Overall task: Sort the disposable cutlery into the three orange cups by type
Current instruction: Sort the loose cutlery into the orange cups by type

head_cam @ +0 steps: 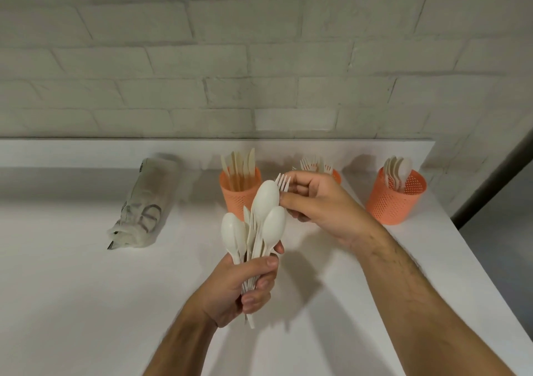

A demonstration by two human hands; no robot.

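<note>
Left hand (pixel 245 283) grips the cutlery bundle (pixel 253 225) above the desk (pixel 86 289); right hand (pixel 320 205) pinches a fork (pixel 282 180). I'd draw it clear first, then drop it in the middle cup (pixel 336 175), behind that hand.

Crumpled whitish bag (pixel 144 202) with dark printed lettering, lying on its side at the left of the white table (pixel 72 274), backed by a pale painted brick wall (pixel 259 58).

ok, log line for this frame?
left hand: grips cutlery bundle | right hand: pinches fork | fork cup: behind right hand
</note>
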